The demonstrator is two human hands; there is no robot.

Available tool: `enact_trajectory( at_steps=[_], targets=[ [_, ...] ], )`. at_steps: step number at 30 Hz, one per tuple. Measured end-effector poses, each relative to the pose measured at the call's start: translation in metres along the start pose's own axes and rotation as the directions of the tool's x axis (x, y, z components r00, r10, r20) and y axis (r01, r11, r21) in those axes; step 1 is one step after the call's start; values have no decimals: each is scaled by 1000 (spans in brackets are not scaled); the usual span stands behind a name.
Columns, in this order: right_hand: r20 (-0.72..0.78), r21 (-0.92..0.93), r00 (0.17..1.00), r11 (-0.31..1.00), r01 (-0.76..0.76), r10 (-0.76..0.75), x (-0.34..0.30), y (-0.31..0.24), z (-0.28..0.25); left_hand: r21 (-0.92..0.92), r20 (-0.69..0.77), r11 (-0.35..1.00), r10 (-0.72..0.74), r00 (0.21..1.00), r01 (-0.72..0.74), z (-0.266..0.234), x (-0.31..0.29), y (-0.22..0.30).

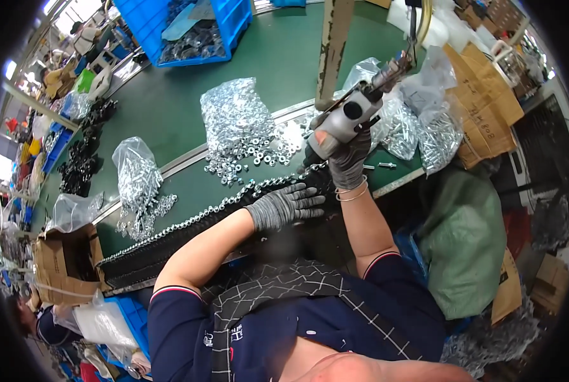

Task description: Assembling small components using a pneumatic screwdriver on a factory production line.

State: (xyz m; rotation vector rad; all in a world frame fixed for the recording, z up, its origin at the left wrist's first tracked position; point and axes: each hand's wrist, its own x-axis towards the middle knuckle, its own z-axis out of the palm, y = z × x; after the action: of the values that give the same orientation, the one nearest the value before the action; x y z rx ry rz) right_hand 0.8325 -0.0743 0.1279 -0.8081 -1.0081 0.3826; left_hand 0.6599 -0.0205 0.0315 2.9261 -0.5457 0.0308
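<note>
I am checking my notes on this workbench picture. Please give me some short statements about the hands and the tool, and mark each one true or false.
1. The right hand grips a grey power tool. True.
2. The left hand is bare. False: it wears a grey knit glove.
3. The left hand lies on a long black rack with a row of nuts along it. True.
4. The blue crate sits beside the person's right elbow. False: it is at the far side of the green table.
5. Loose nuts lie on the table. True.
</note>
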Motion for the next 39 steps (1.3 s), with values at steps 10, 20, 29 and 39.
enact_trajectory(
  at_steps=[10, 20, 29, 39],
  targets=[
    [-56, 737, 920, 638, -224, 388, -39, 34, 5, -121, 31, 992, 53, 998, -49, 2, 6, -8],
    [-171, 324, 980, 945, -44, 104, -24, 19, 3, -93, -20, 996, 8, 1000, -10, 7, 6, -7],
    [157, 898, 916, 332, -288, 370, -26, 37, -3, -115, -88, 993, -16, 996, 6, 8, 9, -3],
    [-23, 231, 981, 956, -183, 194, -32, 36, 28, -28, -88, 999, -35, 996, 32, 7, 8, -10]
  ],
)
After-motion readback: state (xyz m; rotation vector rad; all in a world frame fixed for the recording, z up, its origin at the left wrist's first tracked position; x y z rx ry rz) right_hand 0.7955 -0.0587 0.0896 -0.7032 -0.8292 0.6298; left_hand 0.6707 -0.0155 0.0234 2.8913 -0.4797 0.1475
